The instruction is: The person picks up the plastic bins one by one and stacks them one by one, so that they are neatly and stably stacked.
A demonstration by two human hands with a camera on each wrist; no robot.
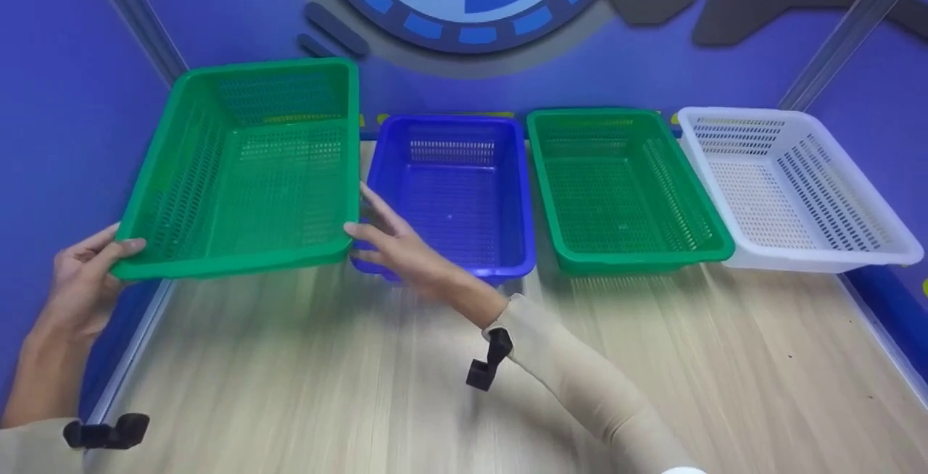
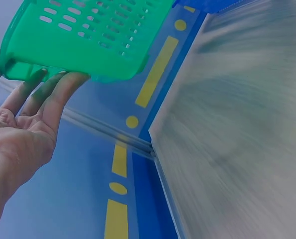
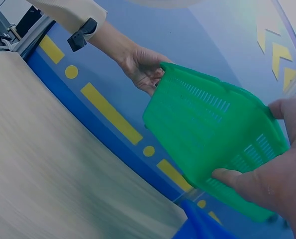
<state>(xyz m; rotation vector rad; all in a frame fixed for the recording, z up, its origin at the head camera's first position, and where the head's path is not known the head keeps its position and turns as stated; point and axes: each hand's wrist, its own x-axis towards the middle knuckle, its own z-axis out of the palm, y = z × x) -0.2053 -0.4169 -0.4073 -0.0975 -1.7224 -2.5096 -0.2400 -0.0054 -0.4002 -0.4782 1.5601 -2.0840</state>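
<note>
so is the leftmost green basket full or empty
Empty: the head view looks into the leftmost green basket, and nothing lies inside.

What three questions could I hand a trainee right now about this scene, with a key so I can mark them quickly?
1. Multiple choice: what colour is the held basket, gripped by the left hand and the right hand? A: white. B: green. C: blue.
2. True or false: the held basket is raised above the table.
3. Count and order: how many other baskets show in the head view, and what are their colours from left to right?

Key: 1. B. 2. True. 3. Three: the blue basket, the second green basket, then the white basket.
</note>
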